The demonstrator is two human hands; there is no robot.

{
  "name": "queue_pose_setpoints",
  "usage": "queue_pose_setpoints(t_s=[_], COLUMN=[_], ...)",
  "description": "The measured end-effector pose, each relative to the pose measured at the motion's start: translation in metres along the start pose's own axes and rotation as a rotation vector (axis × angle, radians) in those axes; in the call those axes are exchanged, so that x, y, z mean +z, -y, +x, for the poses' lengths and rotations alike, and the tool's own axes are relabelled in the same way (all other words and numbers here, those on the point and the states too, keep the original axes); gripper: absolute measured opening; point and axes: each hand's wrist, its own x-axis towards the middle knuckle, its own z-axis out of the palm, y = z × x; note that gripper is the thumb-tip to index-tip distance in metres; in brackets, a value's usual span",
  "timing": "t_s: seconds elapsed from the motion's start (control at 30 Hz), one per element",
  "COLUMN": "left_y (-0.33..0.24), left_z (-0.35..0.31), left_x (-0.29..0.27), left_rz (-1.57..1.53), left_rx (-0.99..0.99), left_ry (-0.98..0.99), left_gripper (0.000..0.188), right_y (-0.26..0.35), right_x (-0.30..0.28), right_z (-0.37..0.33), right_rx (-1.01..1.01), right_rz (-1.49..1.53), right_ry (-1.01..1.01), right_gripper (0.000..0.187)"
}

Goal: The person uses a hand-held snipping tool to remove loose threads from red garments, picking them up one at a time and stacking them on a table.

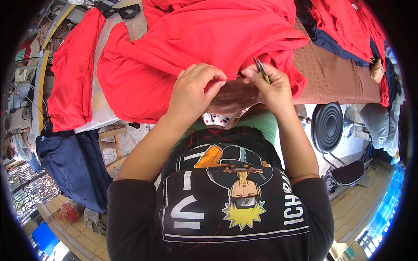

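A large red garment point(196, 37) lies spread over the table in front of me, its near edge hanging toward my lap. My left hand point(191, 89) is closed in a pinch on that edge, thumb against forefinger. Just to its right, my right hand point(275, 89) holds a small pair of thread snips point(262, 71) with dark pointed blades and a yellowish handle. The blades point up and away from me. The thumb and forefinger of this hand also meet near the garment's edge; whether they grip cloth or a thread, I cannot tell.
More red cloth point(74, 74) drapes at the left above a hanging navy garment point(72, 163). Red and navy pieces point(344, 30) are heaped at the far right of the brown-covered table point(328, 82). A round black stool seat point(327, 127) and a dark chair point(348, 173) stand at the right.
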Motion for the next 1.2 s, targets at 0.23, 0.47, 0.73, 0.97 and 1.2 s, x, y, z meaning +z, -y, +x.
queue_pose_setpoints(t_s=[0.23,0.47,0.73,0.97,1.2], left_y=[-0.002,0.008,0.019,0.000,0.002], left_z=[0.009,0.017,0.016,0.009,0.010], left_x=[-0.006,0.026,0.041,-0.055,-0.030], left_rz=[-0.259,0.026,0.041,-0.114,-0.264], left_rx=[-0.137,-0.196,-0.339,0.090,-0.122], left_ry=[-0.043,0.083,0.146,0.553,0.279], left_gripper=[0.023,0.024,0.015,0.017,0.014], right_y=[0.026,-0.016,-0.021,-0.003,-0.013], right_x=[-0.040,-0.022,-0.023,-0.028,-0.002], right_z=[-0.012,0.014,0.014,0.002,0.001], right_rx=[0.148,0.038,0.017,0.151,0.025], right_rz=[-0.223,-0.519,-0.575,-0.496,-0.719], right_ry=[0.458,-0.002,-0.037,-0.042,0.013], right_gripper=[0.014,0.022,0.023,0.020,0.035])
